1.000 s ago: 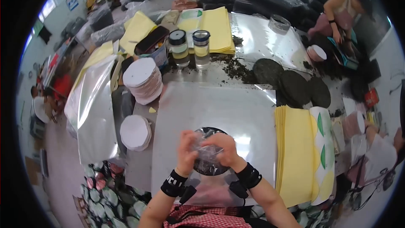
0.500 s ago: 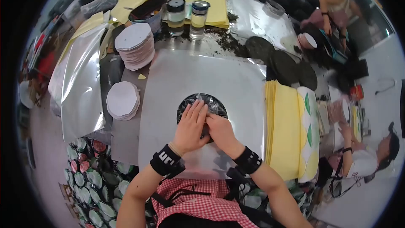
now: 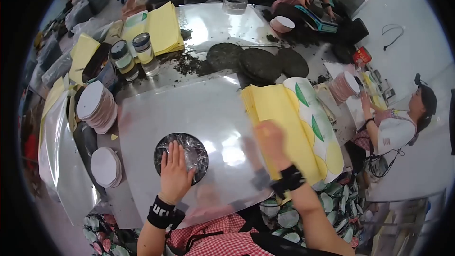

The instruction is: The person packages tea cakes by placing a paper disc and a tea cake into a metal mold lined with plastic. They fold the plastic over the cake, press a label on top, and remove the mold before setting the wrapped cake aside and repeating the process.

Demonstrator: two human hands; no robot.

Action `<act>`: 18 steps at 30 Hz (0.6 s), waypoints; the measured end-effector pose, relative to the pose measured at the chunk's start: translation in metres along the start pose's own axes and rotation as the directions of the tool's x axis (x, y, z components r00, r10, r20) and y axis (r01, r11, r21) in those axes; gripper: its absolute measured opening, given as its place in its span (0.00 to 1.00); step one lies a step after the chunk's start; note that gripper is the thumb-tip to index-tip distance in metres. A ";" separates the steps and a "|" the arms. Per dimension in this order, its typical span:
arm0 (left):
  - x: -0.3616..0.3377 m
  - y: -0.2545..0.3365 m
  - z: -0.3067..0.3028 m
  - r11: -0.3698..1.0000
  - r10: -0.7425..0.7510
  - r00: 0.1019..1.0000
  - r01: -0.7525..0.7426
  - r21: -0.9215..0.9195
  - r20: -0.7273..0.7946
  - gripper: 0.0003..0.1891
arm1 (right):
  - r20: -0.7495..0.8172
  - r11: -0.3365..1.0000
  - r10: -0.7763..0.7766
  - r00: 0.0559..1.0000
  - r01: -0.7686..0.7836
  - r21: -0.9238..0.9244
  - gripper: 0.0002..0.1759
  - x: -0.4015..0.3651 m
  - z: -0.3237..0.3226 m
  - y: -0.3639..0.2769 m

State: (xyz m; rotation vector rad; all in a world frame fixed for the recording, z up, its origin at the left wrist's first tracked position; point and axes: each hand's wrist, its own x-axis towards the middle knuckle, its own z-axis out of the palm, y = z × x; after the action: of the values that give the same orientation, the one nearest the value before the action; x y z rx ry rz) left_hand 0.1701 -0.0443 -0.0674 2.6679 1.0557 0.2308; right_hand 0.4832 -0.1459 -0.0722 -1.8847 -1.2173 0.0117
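Observation:
My left hand (image 3: 176,170) lies flat, fingers stretched, on a dark round cake wrapped in clear plastic (image 3: 196,153). The cake rests on a grey translucent sheet (image 3: 142,114). My right hand (image 3: 272,141) is over the left part of the stacked yellow paper (image 3: 298,137); it is blurred by motion, so its fingers cannot be made out. White sheets with green leaf shapes and yellow circles (image 3: 318,122) lie along the right of the yellow stack.
Stacks of round white paper (image 3: 97,106) stand at the left. Two jars (image 3: 144,53), dark round cakes (image 3: 259,64) and loose dark crumbs lie behind the sheet. Two other people work at the right and back right, one near a cyan-edged device (image 3: 317,19).
My right hand has left the wrapped cake and moved right to the yellow paper. My left hand stays on the cake. The view has turned to the right.

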 end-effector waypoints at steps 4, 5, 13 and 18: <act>-0.001 0.000 0.000 1.000 -0.003 1.000 0.003 0.018 0.031 0.41 | -0.035 0.603 0.125 0.991 -0.104 -0.791 0.21 -0.011 -0.147 0.180; -0.001 0.000 0.000 1.000 -0.002 0.999 0.001 0.018 0.034 0.41 | 0.000 0.655 0.295 0.955 -0.203 -0.728 0.22 -0.013 -0.163 0.184; -0.003 -0.002 0.005 0.997 0.033 0.999 -0.036 0.071 0.034 0.41 | 0.091 0.730 0.281 0.955 -0.151 -0.666 0.14 -0.006 -0.170 0.153; -0.003 -0.003 0.005 0.999 0.021 0.999 -0.023 0.046 0.038 0.40 | 0.129 0.800 0.361 0.924 -0.235 -0.552 0.22 0.013 -0.197 0.199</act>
State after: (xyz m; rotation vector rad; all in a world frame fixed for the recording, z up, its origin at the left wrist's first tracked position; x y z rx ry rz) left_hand 0.1674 -0.0458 -0.0735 2.7148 1.0330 0.1622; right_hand 0.7209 -0.2938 -0.0757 -2.6176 -1.1287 0.0746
